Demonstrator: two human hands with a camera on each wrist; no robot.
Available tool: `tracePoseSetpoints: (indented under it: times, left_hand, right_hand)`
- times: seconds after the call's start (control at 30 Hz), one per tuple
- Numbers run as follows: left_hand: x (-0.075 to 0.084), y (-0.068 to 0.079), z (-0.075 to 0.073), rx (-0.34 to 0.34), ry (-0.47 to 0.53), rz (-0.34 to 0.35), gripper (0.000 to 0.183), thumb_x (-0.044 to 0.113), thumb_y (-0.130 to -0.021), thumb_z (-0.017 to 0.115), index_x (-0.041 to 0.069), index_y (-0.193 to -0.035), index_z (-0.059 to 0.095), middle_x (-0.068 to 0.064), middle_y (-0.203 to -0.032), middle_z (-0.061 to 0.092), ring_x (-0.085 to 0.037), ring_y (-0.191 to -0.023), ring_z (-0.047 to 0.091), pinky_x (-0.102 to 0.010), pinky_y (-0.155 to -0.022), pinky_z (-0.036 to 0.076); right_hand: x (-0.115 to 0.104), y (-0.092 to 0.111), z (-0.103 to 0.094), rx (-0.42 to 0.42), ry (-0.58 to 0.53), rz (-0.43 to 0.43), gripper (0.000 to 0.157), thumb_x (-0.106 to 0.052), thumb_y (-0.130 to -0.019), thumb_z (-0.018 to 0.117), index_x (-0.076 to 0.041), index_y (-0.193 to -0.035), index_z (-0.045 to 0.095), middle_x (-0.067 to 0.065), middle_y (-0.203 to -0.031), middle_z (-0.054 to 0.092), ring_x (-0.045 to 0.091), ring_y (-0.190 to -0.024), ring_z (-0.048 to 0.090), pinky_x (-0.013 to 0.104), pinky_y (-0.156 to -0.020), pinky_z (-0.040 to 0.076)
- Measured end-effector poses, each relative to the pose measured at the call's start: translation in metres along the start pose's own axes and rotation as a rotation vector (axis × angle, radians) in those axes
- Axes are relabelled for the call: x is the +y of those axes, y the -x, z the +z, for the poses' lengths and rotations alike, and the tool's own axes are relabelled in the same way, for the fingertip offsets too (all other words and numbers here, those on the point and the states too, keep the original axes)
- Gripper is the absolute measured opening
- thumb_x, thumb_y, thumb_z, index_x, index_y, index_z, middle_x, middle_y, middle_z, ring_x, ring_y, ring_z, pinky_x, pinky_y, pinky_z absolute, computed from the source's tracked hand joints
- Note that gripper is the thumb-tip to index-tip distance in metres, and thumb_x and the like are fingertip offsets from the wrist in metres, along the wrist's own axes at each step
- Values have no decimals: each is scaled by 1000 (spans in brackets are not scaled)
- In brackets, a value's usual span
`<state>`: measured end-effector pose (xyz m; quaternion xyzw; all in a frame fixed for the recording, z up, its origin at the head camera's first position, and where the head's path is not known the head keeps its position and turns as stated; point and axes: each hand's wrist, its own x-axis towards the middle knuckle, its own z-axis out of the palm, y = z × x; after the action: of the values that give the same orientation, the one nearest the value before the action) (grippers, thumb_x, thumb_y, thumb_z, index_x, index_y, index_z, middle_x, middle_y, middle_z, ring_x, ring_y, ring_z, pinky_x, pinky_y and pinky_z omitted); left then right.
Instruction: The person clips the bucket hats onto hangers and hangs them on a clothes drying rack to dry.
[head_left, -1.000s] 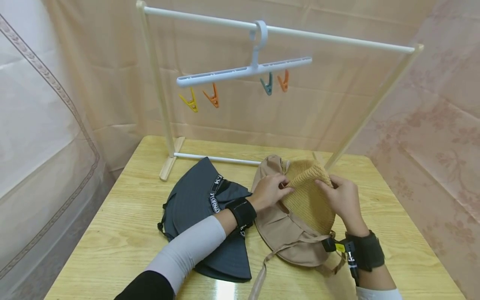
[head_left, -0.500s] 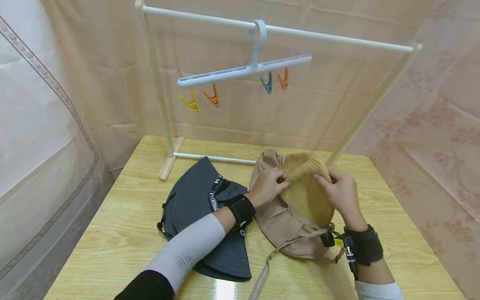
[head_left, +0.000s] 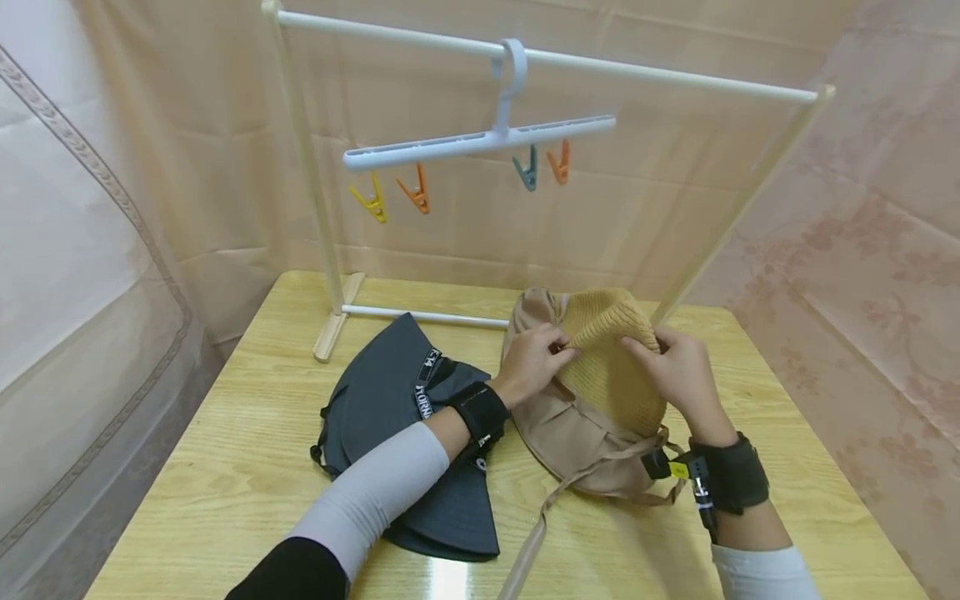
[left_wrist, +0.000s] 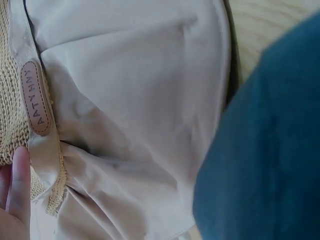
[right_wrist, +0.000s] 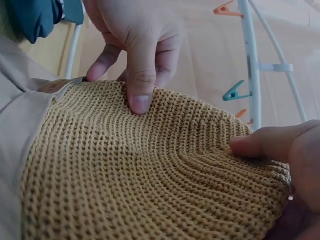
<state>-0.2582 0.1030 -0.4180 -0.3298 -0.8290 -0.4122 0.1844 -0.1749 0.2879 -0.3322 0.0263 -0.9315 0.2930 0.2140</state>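
Together, left hand (head_left: pixel 534 360) and right hand (head_left: pixel 681 377) pinch knitted crown (head_left: pixel 606 383) of tan hat (head_left: pixel 573 446), thumbs on top; hat over wooden table (head_left: pixel 225 467), just right of dark hat (head_left: pixel 382 396).

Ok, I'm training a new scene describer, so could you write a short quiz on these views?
1. Multiple choice: how many clips hang under the hanger? A) two B) four C) six
2. True or false: the dark hat hangs from the hanger.
3. Short answer: which part of the tan hat do the left hand and right hand hold?

Key: 1. B. 2. False; it lies on the table. 3. Its knitted crown.
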Motion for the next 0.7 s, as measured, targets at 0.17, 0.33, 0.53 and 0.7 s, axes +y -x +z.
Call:
tracePoseSetpoints:
  times: [0.17, 0.33, 0.53, 0.7]
  left_hand:
    - [1, -3, -3, 11, 8, 8, 18, 27, -87, 73, 8, -88, 72, -2, -84, 69, -12, -75, 64, -15, -66, 46]
    - [-4, -5, -10, -18, 25, -41, 20, 29, -87, 74, 9, -89, 71, -3, -84, 69, -13, -76, 65, -17, -68, 47]
    - [-7, -9, -15, -45, 53, -92, 23, 30, -88, 72, 8, -94, 71, -4, -88, 69, -14, -79, 65, -19, -69, 49]
    - [-8, -13, -20, -50, 35, -113, 25, 32, -89, 71, 8, -98, 70, -4, -90, 69, -15, -81, 65, -22, -71, 50]
  right_hand:
    - [-5, -4, 0, 49, 10, 8, 27, -18, -87, 73, 6, -77, 68, 22, -70, 68, 6, -50, 47, 22, -46, 40]
    - [-12, -12, 10, 124, -30, -20, 22, -14, -86, 74, 6, -78, 70, 21, -69, 68, 4, -50, 46, 17, -47, 38]
    - [-21, -21, 13, 142, -43, -1, 23, -14, -88, 72, 8, -91, 73, 25, -82, 72, 16, -59, 56, 16, -51, 39]
    - [-28, -29, 16, 161, -76, 6, 25, -16, -88, 71, 6, -76, 70, 15, -66, 64, 7, -51, 44, 18, -48, 35]
